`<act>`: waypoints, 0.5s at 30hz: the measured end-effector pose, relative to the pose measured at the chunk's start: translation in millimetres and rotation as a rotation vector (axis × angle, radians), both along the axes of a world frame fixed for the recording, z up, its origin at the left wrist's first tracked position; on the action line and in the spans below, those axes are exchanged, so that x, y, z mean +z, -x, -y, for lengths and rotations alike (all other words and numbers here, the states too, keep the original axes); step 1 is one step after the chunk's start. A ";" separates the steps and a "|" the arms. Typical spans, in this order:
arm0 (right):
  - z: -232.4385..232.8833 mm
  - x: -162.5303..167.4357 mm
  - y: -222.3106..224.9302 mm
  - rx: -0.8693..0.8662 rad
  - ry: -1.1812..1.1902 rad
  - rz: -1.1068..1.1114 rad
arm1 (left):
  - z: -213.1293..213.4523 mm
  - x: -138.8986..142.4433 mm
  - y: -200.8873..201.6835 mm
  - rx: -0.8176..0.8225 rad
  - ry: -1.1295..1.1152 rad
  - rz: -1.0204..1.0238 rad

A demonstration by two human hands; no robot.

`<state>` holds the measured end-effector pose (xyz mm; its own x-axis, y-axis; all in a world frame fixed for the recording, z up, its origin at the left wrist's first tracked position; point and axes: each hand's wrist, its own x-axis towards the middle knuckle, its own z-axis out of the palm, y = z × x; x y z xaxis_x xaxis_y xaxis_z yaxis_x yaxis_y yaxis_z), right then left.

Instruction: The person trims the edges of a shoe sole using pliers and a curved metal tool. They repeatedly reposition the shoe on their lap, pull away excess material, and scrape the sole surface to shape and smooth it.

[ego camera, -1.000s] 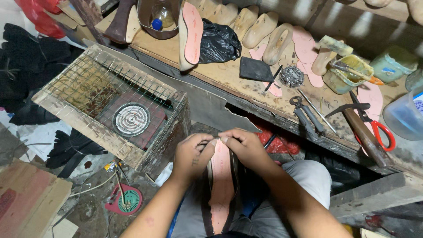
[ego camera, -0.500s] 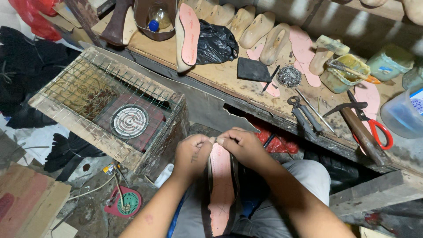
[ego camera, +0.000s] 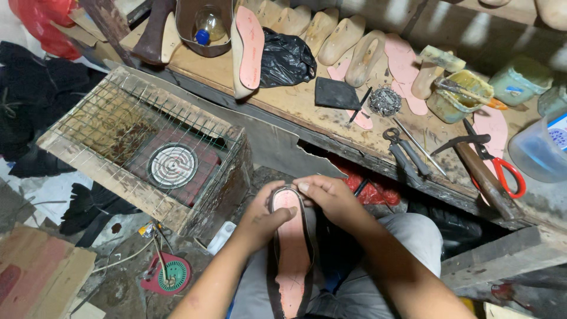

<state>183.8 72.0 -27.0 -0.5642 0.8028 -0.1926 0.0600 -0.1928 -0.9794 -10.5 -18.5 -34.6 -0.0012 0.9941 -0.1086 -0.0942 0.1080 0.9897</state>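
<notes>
Beside wire-topped heater box [ego camera: 127,177], scattered tools [ego camera: 407,150]

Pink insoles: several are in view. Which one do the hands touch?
The pink insole on the person's lap; left hand and right hand press its toe. The others lie on the bench.

Wire-topped box [ego camera: 142,147] with coil heater [ego camera: 172,166] at left. Worktop [ego camera: 295,100] carries wooden lasts [ego camera: 336,38], pink insoles [ego camera: 404,62], black bag [ego camera: 286,59], nail pile [ego camera: 385,101], pliers [ego camera: 404,150], red-handled scissors [ego camera: 499,162], hammer [ego camera: 481,174], glue pot [ego camera: 458,97].
</notes>
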 end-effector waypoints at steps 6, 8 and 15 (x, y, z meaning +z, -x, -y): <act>-30.0 38.7 -79.6 -0.401 -1.021 0.774 | -11.9 1.7 10.1 0.405 -0.003 0.185; -45.5 47.6 -101.3 -0.443 -1.059 1.126 | -14.3 -4.5 -6.4 0.412 -0.020 0.132; -70.8 27.0 -132.5 -0.413 -0.866 1.386 | -7.4 -23.2 -48.1 0.306 -0.265 0.005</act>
<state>316.2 142.8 0.0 -0.0997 0.9710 0.2175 0.9920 0.1141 -0.0546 37.6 -11.1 -57.8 -0.3013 0.9415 0.1508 -0.0870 -0.1846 0.9789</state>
